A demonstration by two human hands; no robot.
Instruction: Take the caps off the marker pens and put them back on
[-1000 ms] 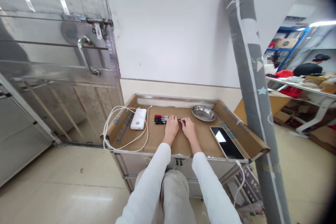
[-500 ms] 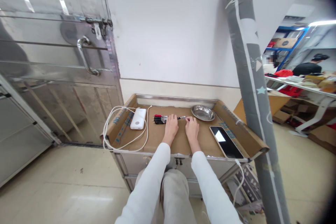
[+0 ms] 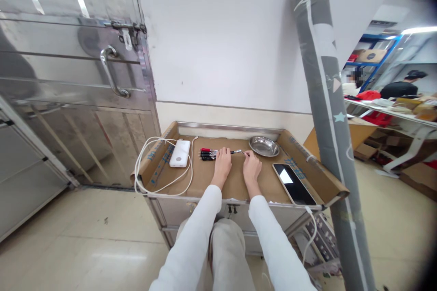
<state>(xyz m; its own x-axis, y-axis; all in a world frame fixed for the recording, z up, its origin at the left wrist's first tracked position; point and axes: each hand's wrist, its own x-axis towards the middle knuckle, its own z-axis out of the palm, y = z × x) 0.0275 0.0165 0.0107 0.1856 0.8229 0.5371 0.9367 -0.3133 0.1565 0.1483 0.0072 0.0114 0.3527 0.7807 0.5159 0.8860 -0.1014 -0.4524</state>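
Observation:
Several pens [image 3: 206, 155], black ones and one with red, lie side by side on the cardboard-lined cart top [image 3: 205, 182]. My left hand [image 3: 223, 163] rests at their right ends, fingers closed around a black pen [image 3: 235, 151] whose end sticks out to the right. Just right of that end, my right hand [image 3: 251, 165] is closed in a pinch; a tiny thin piece shows at its fingertips, too small to name. A round metal dish [image 3: 264, 146] sits behind my right hand.
A white power bank [image 3: 180, 153] with a looped white cable [image 3: 136, 170] lies at left. On the right are a phone [image 3: 294, 184] and a long wrapped roll [image 3: 332, 100] leaning on the wall. Two people work in the right background.
My right hand has shifted slightly right, away from the pen's end, widening the gap between them. The left hand and the pens are nearly unmoved.

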